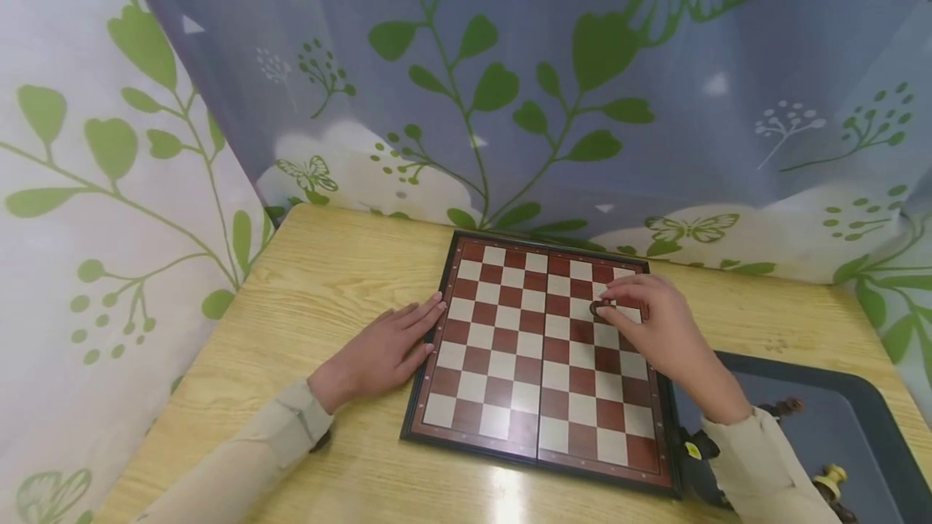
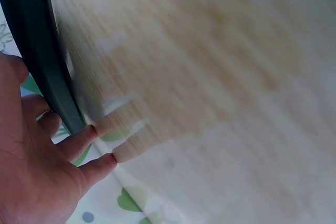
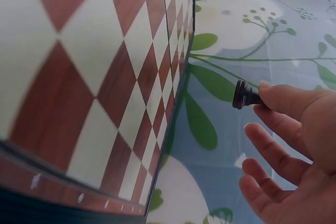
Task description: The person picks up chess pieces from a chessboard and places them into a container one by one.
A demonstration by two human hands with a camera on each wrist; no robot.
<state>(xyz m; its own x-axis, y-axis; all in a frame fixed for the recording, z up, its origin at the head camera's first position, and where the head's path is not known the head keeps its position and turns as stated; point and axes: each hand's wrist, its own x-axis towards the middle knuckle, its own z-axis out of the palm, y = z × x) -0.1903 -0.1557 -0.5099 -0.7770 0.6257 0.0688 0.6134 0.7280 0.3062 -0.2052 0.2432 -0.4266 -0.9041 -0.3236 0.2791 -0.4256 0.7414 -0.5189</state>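
Observation:
A folding chessboard (image 1: pixel 502 338) with red-brown and cream squares lies on the wooden table. My right hand (image 1: pixel 658 330) is above its right half, pinching a dark chess piece (image 1: pixel 599 308) between thumb and forefinger. The right wrist view shows the round base of that chess piece (image 3: pixel 242 95) pointing away from the fingertips; its upper part is hidden in the grip. At the board's left edge rests my left hand (image 1: pixel 382 350), fingers extended and touching the frame. In the left wrist view, the left hand (image 2: pixel 47 166) has its fingers by the dark board edge (image 2: pixel 50 51).
A dark tray (image 1: pixel 815 374) with several chess pieces, including a dark piece (image 1: pixel 790 406) and a light piece (image 1: pixel 830 475), stands to the right, partly under my right sleeve. A small dark object (image 1: pixel 320 443) shows beside my left sleeve. A leaf-patterned cloth (image 1: pixel 510 103) hangs behind the table.

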